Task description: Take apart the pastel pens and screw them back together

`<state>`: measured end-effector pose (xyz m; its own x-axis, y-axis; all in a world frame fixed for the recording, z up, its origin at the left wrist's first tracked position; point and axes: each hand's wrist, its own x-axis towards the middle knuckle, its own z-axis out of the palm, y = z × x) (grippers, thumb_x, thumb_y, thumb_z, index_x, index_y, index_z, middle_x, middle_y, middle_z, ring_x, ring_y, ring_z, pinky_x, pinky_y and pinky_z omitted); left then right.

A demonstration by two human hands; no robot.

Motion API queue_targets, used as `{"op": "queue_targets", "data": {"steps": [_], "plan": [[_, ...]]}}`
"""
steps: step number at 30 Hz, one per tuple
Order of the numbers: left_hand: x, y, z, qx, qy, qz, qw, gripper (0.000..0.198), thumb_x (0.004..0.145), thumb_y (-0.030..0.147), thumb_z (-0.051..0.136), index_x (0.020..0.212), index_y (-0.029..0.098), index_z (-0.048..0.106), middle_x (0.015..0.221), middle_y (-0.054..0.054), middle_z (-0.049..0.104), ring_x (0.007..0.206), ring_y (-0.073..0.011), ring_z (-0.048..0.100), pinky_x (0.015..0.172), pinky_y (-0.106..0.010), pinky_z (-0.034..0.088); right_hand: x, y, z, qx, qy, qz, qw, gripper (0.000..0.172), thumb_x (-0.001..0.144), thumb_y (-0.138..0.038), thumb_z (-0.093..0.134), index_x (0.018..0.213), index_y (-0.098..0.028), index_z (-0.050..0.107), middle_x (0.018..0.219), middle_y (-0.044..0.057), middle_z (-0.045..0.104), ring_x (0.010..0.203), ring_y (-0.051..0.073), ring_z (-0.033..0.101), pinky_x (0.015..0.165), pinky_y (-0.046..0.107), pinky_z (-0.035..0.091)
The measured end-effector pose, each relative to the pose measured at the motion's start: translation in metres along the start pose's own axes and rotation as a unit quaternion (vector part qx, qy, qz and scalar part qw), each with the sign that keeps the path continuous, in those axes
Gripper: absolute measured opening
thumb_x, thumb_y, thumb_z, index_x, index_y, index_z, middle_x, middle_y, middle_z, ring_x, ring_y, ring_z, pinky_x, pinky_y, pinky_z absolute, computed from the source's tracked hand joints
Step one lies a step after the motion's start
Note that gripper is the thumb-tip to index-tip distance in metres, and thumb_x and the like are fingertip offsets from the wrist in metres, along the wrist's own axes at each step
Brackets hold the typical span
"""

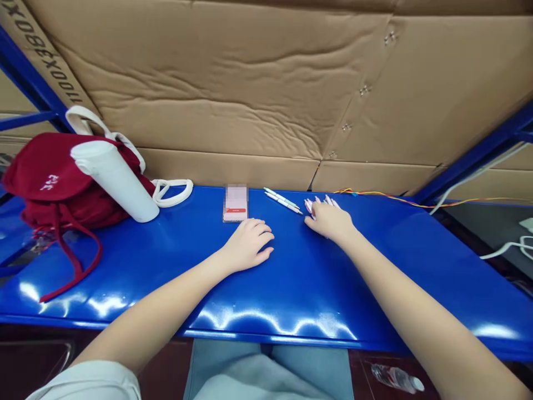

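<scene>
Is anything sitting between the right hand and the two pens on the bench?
Nothing visible does. The right hand rests on the blue bench, right beside the tips of the two pens.

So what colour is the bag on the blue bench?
The bag is dark red with white lettering, as the head view shows best.
</scene>
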<state>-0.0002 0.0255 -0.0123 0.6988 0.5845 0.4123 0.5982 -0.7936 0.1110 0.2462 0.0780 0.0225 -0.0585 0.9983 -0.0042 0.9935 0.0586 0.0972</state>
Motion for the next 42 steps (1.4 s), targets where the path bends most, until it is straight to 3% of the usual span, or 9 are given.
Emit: {"op": "queue_targets", "data": {"steps": [3,10,14,18,24,30,35,42], "plan": [[0.003,0.002,0.004,-0.016,-0.034,0.013,0.999,0.022,0.089,0.03,0.048,0.099,0.017,0.063,0.105,-0.007,0.064,0.1,-0.0202,0.057,0.092,-0.037,0.042,0.004,-0.012,0.005,0.006,0.046,-0.009,0.999,0.038,0.089,-0.034,0.04,0.115,-0.011,0.055,0.113,0.019,0.058,0.101,0.028,0.058,0.08,0.037,0.045],[0.016,-0.005,0.005,0.043,-0.085,0.031,0.995,0.023,0.091,0.031,0.044,0.099,0.018,0.062,0.097,-0.005,0.064,0.084,-0.0173,0.059,0.076,-0.031,0.045,0.001,-0.022,0.003,0.04,0.053,-0.04,0.997,0.029,0.091,-0.023,0.036,0.1,-0.01,0.06,0.107,0.019,0.058,0.095,0.026,0.059,0.074,0.033,0.043],[0.035,-0.011,0.011,0.09,-0.011,0.007,0.996,0.026,0.09,0.027,0.046,0.113,0.018,0.056,0.117,-0.009,0.057,0.103,-0.0233,0.053,0.085,-0.037,0.043,-0.006,-0.018,0.0,0.098,0.012,-0.087,0.991,0.023,0.089,-0.024,0.041,0.087,-0.015,0.062,0.095,0.011,0.064,0.081,0.021,0.061,0.065,0.027,0.04],[0.061,-0.017,0.021,0.118,-0.003,0.022,0.993,0.029,0.09,0.025,0.048,0.117,0.015,0.053,0.127,-0.012,0.051,0.122,-0.0273,0.042,0.099,-0.043,0.034,-0.001,-0.016,0.003,0.158,-0.026,-0.116,0.98,0.018,0.086,-0.022,0.044,0.079,-0.017,0.06,0.076,0.002,0.064,0.069,0.014,0.058,0.058,0.022,0.035],[0.088,-0.023,0.036,0.117,-0.055,0.004,0.992,0.023,0.095,0.026,0.039,0.093,0.014,0.059,0.089,-0.008,0.061,0.091,-0.0213,0.057,0.089,-0.04,0.041,0.01,-0.015,0.008,0.183,-0.015,-0.143,0.973,0.01,0.082,-0.018,0.048,0.079,-0.017,0.056,0.073,0.002,0.06,0.066,0.014,0.054,0.059,0.022,0.034],[0.079,-0.007,0.027,0.115,-0.057,0.03,0.991,0.028,0.098,0.028,0.028,0.095,0.018,0.054,0.088,-0.005,0.056,0.078,-0.0187,0.056,0.061,-0.03,0.045,-0.014,-0.005,0.003,0.181,-0.011,-0.213,0.96,0.021,0.089,-0.019,0.039,0.076,-0.017,0.055,0.077,0.004,0.056,0.068,0.015,0.055,0.065,0.026,0.039],[0.065,-0.001,0.022,0.099,-0.065,0.037,0.992,0.027,0.098,0.029,0.03,0.095,0.017,0.054,0.086,-0.005,0.056,0.079,-0.018,0.055,0.066,-0.03,0.047,-0.03,-0.006,0.003,0.194,-0.007,-0.261,0.946,0.025,0.093,-0.02,0.036,0.084,-0.017,0.059,0.082,0.005,0.056,0.071,0.015,0.056,0.067,0.027,0.043],[0.053,-0.003,0.034,0.121,-0.06,0.047,0.99,0.021,0.096,0.023,0.034,0.1,0.016,0.054,0.091,-0.007,0.057,0.083,-0.0205,0.053,0.066,-0.032,0.046,-0.035,-0.013,0.01,0.096,0.029,-0.266,0.959,0.023,0.092,-0.016,0.038,0.09,-0.015,0.06,0.084,0.006,0.057,0.072,0.016,0.056,0.068,0.028,0.042]]}}
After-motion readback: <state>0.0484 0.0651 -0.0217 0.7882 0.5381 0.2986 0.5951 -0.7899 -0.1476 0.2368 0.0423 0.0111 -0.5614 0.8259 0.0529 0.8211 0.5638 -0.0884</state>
